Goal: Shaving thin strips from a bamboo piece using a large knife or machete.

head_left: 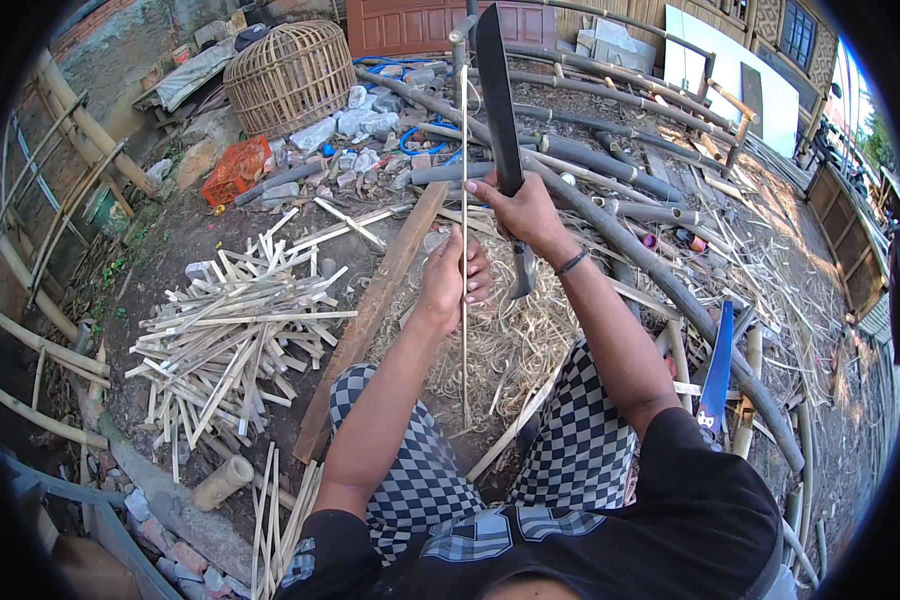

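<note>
A long, thin bamboo strip (464,365) stands nearly upright between my knees. My left hand (452,275) is closed round it near its middle. My right hand (528,212) grips a machete (495,95) where the dark blade meets the handle, with the blade pointing up and away and the handle's curved end showing below my fist. The right thumb reaches over to the strip, at or very near it, above my left hand. The blade stands just right of the strip. Curly bamboo shavings (515,345) cover the ground under both hands.
Left lies a heap of split bamboo sticks (240,335), beside a wooden plank (370,320). A blue saw (717,365) and a long bamboo pole (670,275) are at the right. Farther off are an orange crate (236,170), a woven bamboo cage (288,78) and rubble.
</note>
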A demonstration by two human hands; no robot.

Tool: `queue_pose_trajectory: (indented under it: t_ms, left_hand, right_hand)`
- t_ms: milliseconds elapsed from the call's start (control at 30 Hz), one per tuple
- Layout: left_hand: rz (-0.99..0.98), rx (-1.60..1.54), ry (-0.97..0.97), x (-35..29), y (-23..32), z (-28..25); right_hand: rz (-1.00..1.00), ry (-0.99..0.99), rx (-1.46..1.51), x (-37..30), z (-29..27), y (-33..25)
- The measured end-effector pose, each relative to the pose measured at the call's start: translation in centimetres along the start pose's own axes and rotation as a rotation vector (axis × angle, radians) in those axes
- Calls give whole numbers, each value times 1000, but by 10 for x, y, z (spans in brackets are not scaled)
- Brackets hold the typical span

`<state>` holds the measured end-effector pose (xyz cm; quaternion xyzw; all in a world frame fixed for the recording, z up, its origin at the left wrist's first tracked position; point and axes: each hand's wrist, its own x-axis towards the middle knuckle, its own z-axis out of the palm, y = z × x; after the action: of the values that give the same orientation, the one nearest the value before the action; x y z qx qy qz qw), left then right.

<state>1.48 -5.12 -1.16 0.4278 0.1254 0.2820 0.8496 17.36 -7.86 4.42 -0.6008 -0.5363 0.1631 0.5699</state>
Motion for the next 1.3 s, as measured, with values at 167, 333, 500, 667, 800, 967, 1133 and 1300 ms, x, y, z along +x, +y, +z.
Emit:
queue_pose_trajectory:
  t_ms: [167, 333, 500, 667, 800, 967, 1133, 1300]
  left_hand:
    - [54, -36, 24, -1, 7, 0]
    - [59, -103, 62, 0, 11, -6]
    - [76, -36, 83, -3, 15, -10]
    - [82, -27, 140, -7, 18, -9]
    - [98, 50, 150, -10, 18, -8]
    - [68, -6, 112, -8, 12, -3]
    - [109, 8, 150, -6, 5, -5]
    - [157, 33, 232, -6, 9, -10]
  right_hand:
    - [-8, -110, -241, -9, -3, -4]
    - [-332, -198, -467, -24, 1, -3]
    - [-506, -325, -675, -29, 12, -1]
    - [-501, -291, -703, -35, 17, -7]
    - [-517, -303, -758, -35, 19, -3]
    - [-473, -248, -775, -25, 16, 1]
    - [-426, -209, -777, -24, 13, -5]
    - [-496, -308, -760, -33, 19, -1]
